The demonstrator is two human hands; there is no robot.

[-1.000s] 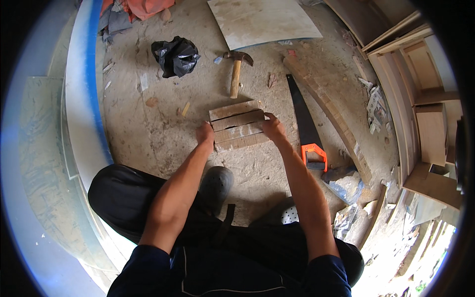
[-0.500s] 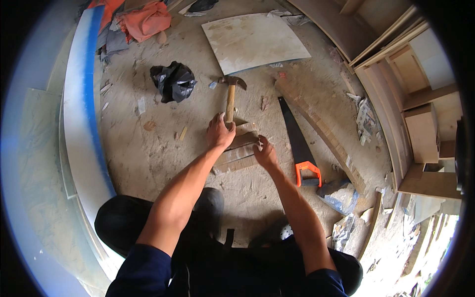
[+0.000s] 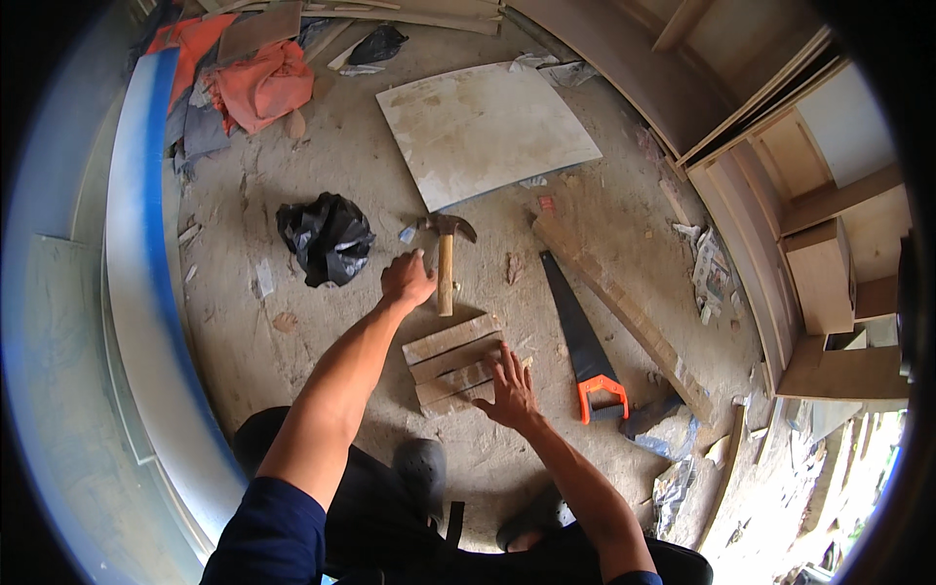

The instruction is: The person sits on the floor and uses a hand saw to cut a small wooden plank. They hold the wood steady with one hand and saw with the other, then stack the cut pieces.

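Observation:
Several short wood blocks (image 3: 450,336) lie side by side on the floor in front of me. My right hand (image 3: 509,392) is open, fingers spread, at their right end; the fingertips seem to touch the wood. Beyond the blocks lies a claw hammer (image 3: 446,278) with a wooden handle and dark head. Just left of the handle is my left hand (image 3: 408,280), its index finger extended and the other fingers partly hidden; nothing shows in it. A crumpled black plastic bag (image 3: 327,239) sits to its left.
A handsaw (image 3: 580,336) with an orange handle lies right of the blocks, beside a long wooden beam (image 3: 624,312). Farther off is a stained white board (image 3: 487,132). Wooden cabinet frames (image 3: 760,234) line the right; a blue-edged white panel (image 3: 141,234) stands left. Orange cloth (image 3: 261,86) lies far left.
My left hand has moved off the blocks and the hammer handle's lower end, farther out to the handle's left. My right hand has opened and spread its fingers. The view has shifted.

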